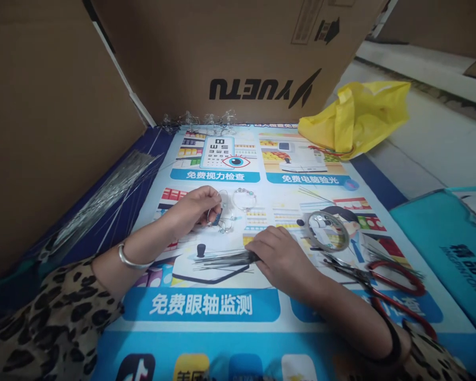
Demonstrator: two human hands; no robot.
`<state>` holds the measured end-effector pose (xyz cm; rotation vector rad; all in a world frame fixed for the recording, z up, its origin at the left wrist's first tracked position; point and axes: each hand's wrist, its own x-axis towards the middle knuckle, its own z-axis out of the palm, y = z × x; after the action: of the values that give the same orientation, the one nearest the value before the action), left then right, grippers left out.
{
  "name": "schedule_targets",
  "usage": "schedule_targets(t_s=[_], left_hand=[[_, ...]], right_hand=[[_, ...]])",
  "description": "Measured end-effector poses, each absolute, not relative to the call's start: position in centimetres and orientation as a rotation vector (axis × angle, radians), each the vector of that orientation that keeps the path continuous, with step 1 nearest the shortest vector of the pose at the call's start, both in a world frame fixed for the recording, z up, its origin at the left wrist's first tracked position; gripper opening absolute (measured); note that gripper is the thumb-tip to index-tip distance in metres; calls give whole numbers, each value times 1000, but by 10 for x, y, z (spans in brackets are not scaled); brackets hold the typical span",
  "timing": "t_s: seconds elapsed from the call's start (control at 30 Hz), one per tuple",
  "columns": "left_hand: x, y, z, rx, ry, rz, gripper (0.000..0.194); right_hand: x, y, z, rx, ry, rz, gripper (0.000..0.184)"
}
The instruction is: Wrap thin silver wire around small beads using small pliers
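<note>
My left hand [200,206] pinches a thin wire bracelet [222,226] with small beads along its lower edge, held just over the printed sheet. Just right of it lies a second beaded bracelet [245,199]. My right hand [280,256] is closed, its fingertips at the dark end of a bundle of short thin wires [222,261] that lies pointing left on the sheet. Its thumb is partly hidden. Beyond that hand are a roll of clear tape [328,231] and red-handled scissors [396,280], with the right forearm close beside the scissors.
A long bundle of silvery wires [119,188] lies on the left. Several wire pieces [200,120] sit at the back against a cardboard box [238,53]. A yellow bag [355,119] is at the back right, and a teal pouch [440,233] at the right edge.
</note>
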<state>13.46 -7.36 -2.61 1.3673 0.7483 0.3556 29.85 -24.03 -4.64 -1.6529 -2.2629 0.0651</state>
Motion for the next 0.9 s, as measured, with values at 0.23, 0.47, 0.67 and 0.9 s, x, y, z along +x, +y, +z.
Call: schedule_targets(t_s=[0.23, 0.47, 0.67, 0.9], left_hand=[[135, -69, -31, 1884, 958, 411, 10], [131, -61, -41, 2384, 986, 614, 7], [131, -64, -33, 2436, 913, 773, 10], [131, -87, 1, 2277, 349, 307, 16]], right_hand=[[283, -249, -24, -1663, -2619, -302, 13], [279, -247, -25, -1658, -2665, -382, 12], [294, -245, -37, -1738, -2375, -12, 10], [306, -240, -35, -1752, -2082, 417, 13]])
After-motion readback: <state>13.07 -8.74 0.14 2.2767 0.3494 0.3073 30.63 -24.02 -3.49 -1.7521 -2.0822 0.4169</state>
